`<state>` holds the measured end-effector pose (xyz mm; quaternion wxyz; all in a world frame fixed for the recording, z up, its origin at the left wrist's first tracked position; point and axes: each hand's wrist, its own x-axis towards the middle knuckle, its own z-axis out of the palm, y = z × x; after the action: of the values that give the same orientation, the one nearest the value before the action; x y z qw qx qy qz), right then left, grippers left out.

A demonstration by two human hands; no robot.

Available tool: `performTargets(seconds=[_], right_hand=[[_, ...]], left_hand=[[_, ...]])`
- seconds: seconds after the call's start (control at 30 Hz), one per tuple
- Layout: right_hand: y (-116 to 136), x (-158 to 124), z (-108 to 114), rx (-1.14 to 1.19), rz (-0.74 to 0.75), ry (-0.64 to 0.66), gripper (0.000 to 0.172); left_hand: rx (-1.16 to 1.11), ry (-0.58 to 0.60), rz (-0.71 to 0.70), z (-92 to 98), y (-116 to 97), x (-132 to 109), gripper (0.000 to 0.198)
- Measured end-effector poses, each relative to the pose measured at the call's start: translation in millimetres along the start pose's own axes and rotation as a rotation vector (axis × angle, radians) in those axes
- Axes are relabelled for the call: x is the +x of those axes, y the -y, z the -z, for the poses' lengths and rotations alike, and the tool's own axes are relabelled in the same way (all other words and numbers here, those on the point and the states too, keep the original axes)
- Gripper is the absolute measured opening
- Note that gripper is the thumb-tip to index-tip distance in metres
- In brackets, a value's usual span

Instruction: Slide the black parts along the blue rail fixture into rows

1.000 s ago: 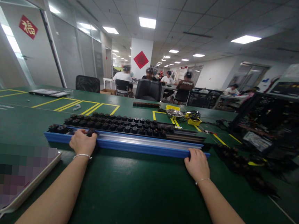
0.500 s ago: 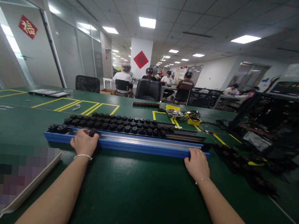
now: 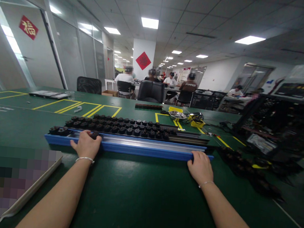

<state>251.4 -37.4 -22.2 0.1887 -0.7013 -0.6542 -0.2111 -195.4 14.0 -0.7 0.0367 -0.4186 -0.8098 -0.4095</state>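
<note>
Holding, left hand: closed on a black part at the blue rail — fingers hide much of it, so how tightly, I can't tell.
Holding, right hand: curled over the right end of the blue rail.
Blue rail: on the green table, in front of rows of black knobs.
Good way: best to hold the rail steady and the part level.
Words: "PUMPKIN" on a brown shirt; "福" on a red door sign — the far red sign is too small.

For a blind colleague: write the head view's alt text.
The left hand holds a black part on a blue rail; the right hand grips it near its right end. Behind are rows of black pieces on a green table.
</note>
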Motion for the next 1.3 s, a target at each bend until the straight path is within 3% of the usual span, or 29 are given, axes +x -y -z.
performTargets(seconds=[0.57,1.3], right_hand=[[1.0,0.2,0.9,0.003,0.002,-0.003,0.034],[1.6,-0.1,2.4,0.011,-0.002,0.007,0.035]], left_hand=[[0.042,-0.02,-0.114,-3.3,3.3,1.4,0.047],[0.037,-0.006,-0.139,-3.6,0.2,0.9,0.046]])
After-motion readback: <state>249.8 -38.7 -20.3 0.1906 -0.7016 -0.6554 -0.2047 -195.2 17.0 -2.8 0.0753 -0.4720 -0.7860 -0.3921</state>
